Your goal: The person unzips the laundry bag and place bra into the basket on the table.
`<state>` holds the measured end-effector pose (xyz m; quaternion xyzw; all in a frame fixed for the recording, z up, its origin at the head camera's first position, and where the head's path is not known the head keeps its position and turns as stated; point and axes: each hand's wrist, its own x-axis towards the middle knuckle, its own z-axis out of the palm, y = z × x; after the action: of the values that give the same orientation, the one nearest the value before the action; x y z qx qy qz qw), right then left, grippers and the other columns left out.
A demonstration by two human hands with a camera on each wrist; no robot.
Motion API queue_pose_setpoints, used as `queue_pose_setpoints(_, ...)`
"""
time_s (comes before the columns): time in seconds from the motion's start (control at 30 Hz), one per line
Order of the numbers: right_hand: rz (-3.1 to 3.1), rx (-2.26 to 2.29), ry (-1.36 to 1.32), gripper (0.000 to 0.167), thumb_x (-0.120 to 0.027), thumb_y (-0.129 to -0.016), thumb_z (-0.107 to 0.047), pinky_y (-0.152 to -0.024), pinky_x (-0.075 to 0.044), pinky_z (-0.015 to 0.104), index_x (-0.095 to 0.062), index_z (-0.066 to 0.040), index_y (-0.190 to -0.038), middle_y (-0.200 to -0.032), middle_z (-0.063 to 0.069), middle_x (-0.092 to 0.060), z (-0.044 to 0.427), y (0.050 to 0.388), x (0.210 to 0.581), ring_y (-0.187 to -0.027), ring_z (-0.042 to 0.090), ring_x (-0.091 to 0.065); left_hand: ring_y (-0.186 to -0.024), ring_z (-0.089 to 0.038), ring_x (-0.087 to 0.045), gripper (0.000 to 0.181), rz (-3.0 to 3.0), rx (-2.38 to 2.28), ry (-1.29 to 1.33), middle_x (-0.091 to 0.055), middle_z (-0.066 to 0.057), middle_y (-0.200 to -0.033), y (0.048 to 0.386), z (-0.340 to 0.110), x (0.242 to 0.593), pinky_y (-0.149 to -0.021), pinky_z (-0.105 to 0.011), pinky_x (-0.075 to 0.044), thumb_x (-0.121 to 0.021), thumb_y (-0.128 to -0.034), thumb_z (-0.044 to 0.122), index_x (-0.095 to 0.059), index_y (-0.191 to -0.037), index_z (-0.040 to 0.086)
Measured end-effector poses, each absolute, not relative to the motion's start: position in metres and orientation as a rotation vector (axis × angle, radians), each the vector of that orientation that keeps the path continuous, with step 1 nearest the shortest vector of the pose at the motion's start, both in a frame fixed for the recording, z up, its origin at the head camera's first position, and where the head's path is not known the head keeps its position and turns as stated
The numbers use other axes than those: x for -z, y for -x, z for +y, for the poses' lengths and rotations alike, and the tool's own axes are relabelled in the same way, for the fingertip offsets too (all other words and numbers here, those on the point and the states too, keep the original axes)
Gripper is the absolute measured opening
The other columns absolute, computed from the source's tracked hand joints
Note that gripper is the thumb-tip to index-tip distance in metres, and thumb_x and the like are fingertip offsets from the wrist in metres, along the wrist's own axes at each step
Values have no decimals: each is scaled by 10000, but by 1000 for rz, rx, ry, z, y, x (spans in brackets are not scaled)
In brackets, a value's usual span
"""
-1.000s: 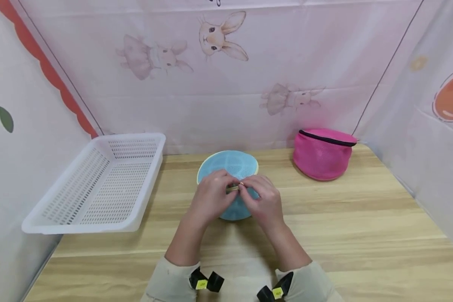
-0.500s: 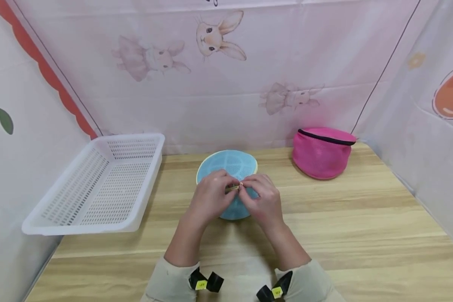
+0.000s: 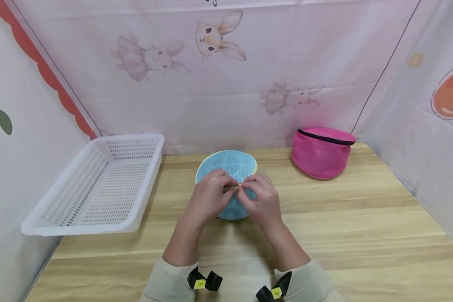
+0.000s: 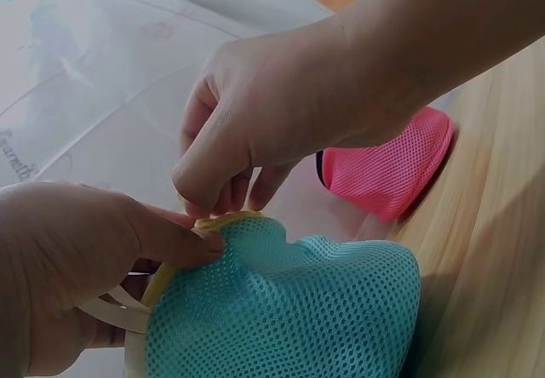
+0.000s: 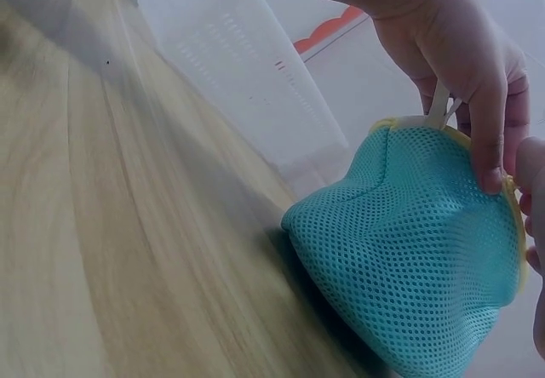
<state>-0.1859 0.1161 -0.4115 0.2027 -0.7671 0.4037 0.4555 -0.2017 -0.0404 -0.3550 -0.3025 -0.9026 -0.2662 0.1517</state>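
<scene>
A blue mesh bag [image 3: 232,161] with yellow trim stands on the table between the two hands. At its near edge the left hand [image 3: 210,193] pinches the yellow trim [image 4: 157,289] between thumb and fingers. A pale strap loop [image 4: 115,310] hangs by the left fingers. Close beside it, the right hand [image 3: 262,197] pinches a small piece at the trim with thumb and fingertips. The fingers mostly cover that piece, so its kind is hidden. In the right wrist view the bag's mesh side [image 5: 409,233] bulges below the hands.
A white perforated plastic basket [image 3: 132,209] stands at the left of the wooden table [image 3: 362,235]. Toward the back right sits a pink mesh bag [image 3: 321,157] with a black zipper band. Printed cloth walls [image 3: 211,113] enclose the back and sides.
Both hands stay at the bag's trim with their pinching grips kept. Hands and bag appear a few pixels farther left, as does the background.
</scene>
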Motion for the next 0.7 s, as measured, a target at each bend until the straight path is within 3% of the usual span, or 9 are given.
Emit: queue_pose_setpoints(0.7,-1885,-953,-501,29,-708,-768,-46,-723,-512,314,-690,-26,-757,-818,48,-651,116,184,417,-803,215,-599,-811,-108,-610,58,-2569,839,901,-670,56,-839,203,-49,360,-735,-276,-525,-815,-796,118,-767,-827,131)
